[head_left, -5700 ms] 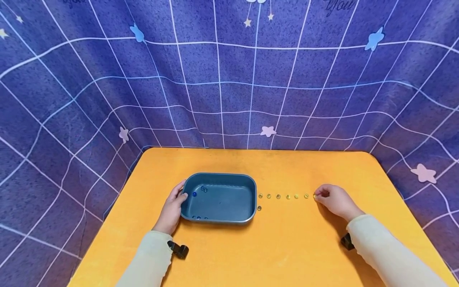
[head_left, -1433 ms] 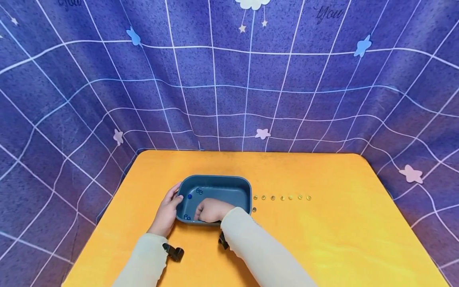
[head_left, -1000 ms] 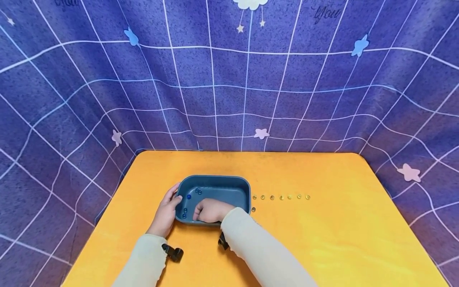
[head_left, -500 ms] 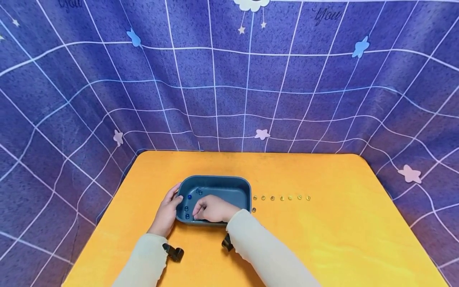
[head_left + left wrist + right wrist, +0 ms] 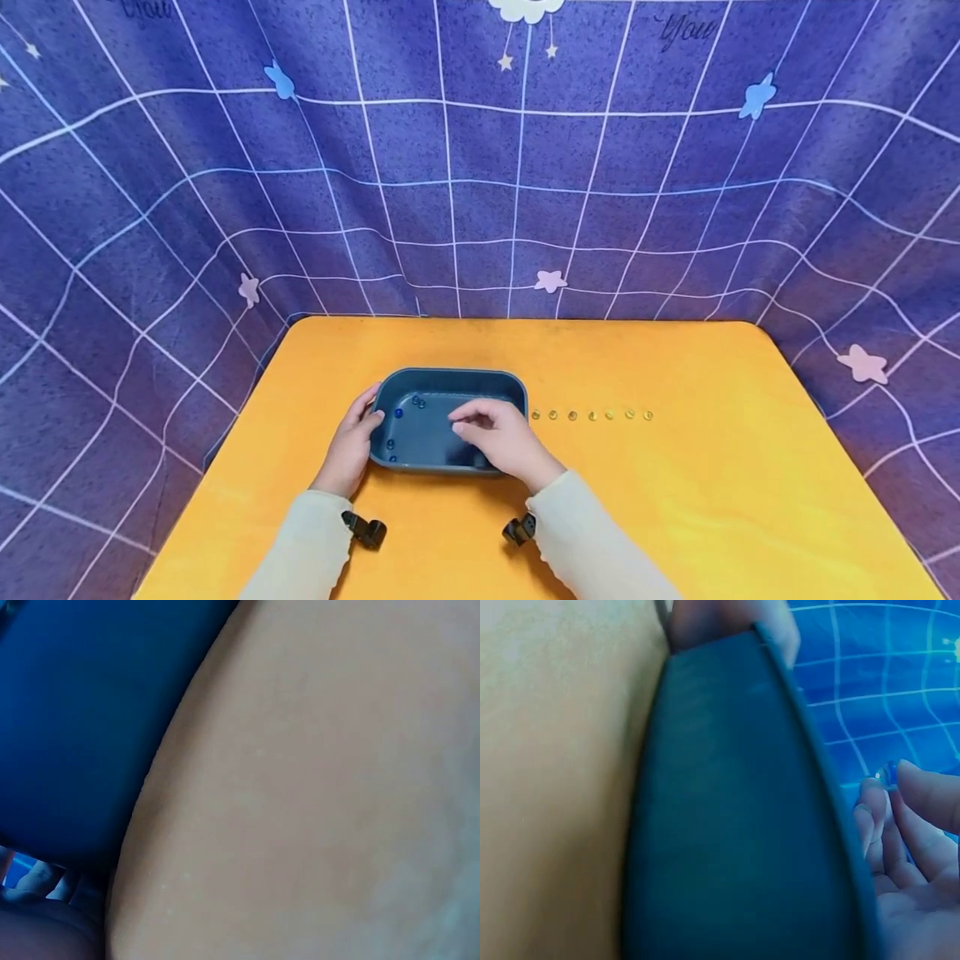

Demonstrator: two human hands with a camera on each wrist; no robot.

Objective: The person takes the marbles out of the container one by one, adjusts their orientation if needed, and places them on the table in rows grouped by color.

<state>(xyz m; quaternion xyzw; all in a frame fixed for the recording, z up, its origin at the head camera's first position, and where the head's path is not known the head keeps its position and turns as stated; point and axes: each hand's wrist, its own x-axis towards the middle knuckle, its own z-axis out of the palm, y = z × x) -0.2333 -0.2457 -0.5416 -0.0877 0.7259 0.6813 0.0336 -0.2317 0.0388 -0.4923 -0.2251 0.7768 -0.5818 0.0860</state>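
In the head view my left hand grips the left end of a dark blue plastic box, its thumb over the rim. The left wrist view is mostly filled by the box wall. Over the right half of the box is my right hand. In the right wrist view that hand pinches a clear glass marble with blue inside between thumb and fingers. A dark blue marble and several clear bluish marbles lie along the box's left side.
Several yellowish marbles form a straight row on the orange table, running right from the box. A blue gridded curtain hangs behind and around the table's back and sides.
My right hand has moved from the row's right end into the box, then lifted up and right with a marble. The left hand keeps its grip. The marble below the row is now covered.
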